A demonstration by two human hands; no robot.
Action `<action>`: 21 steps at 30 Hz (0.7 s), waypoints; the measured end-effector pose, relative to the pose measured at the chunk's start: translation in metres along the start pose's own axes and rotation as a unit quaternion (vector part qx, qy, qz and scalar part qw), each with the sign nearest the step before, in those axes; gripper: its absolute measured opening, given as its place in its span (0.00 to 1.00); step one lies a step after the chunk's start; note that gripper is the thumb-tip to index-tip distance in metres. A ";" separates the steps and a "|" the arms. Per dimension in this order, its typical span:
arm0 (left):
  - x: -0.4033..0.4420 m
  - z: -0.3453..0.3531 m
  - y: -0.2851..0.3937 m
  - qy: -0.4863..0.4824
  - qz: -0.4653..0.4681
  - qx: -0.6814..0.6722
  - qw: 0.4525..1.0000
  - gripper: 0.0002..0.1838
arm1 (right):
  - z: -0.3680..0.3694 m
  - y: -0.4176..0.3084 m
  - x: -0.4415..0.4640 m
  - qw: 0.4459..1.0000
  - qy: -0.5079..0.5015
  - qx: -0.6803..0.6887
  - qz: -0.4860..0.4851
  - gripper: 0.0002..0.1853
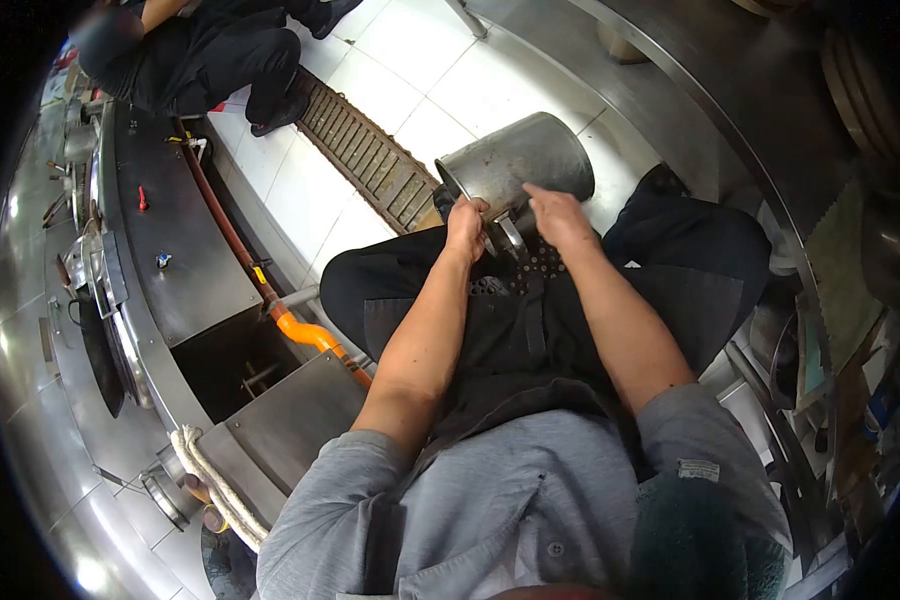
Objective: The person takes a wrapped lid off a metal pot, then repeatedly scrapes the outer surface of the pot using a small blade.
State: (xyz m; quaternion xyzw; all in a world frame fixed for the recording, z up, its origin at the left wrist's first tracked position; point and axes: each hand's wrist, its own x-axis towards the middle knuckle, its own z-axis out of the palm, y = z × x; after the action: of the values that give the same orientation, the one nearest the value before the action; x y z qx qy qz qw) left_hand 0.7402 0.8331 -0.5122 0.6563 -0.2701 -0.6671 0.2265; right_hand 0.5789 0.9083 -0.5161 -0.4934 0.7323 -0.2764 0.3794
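Observation:
A dented, stained metal pot (530, 150) lies tilted on its side between my knees, its mouth toward the left. My left hand (466, 230) is closed on the pot's rim, close to a curved metal loop handle (510, 236). On the pot's side rests my right hand (564, 216), with the index finger stretched out against the metal. Its other fingers are partly hidden. Below the pot, a perforated metal surface (542, 262) shows over my dark apron; I cannot tell if it belongs to the pot.
A long metal drain grate (365, 150) runs through the white tiled floor (315, 215). To the left stands a steel cooking range (170, 270) with an orange pipe (305, 332) along it. A person in dark clothes (230, 60) crouches at upper left. A steel table (670, 110) is at right.

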 end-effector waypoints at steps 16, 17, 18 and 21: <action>-0.021 0.004 0.008 -0.005 -0.002 0.035 0.999 0.04 | -0.010 0.003 0.006 0.999 0.038 0.001 0.038 0.17; -0.023 0.006 0.008 -0.004 -0.007 0.034 0.999 0.04 | -0.008 0.004 0.005 0.999 0.036 -0.004 0.036 0.17; -0.020 0.006 0.007 -0.006 -0.006 0.034 0.999 0.04 | -0.010 0.002 0.004 0.999 0.038 -0.005 0.036 0.17; -0.013 0.000 0.008 -0.014 -0.009 0.036 0.999 0.05 | -0.011 -0.001 0.002 0.998 0.032 0.001 0.045 0.17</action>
State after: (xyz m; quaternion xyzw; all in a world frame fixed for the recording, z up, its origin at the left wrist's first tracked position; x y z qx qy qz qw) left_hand 0.7402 0.8360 -0.4974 0.6572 -0.2911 -0.6681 0.1927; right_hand 0.5697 0.9063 -0.5094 -0.4503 0.7653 -0.2757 0.3682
